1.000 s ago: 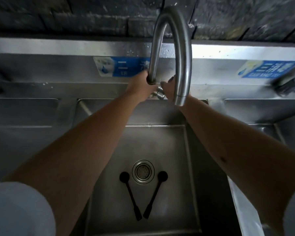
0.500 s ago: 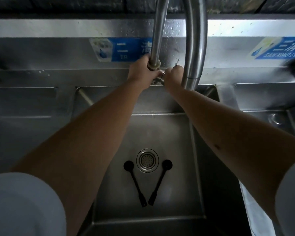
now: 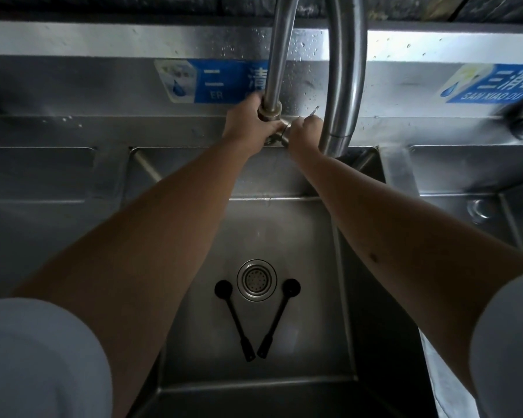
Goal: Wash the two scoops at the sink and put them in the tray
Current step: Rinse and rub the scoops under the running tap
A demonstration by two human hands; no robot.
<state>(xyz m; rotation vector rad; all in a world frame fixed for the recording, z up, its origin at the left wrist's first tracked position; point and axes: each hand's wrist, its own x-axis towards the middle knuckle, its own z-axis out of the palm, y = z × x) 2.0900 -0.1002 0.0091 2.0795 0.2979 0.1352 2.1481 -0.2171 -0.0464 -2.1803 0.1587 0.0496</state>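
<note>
Head view: both hands' grip [image 3: 248, 123] [image 3: 304, 132] on faucet [image 3: 277, 70].

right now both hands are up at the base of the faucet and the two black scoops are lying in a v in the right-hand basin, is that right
Not quite. The head view shows the two black scoops, the left one and the right one, lying in a V in the middle basin, either side of its drain, not in the right-hand basin. The rest holds: the left hand and right hand are both up at the base of the faucet.

Single head cam, looks fwd and steeply down into sink [image 3: 284, 384]; both hands grip faucet base [image 3: 269, 111] at frame's upper centre, close range. Basin floor fills view below that grip.
</note>
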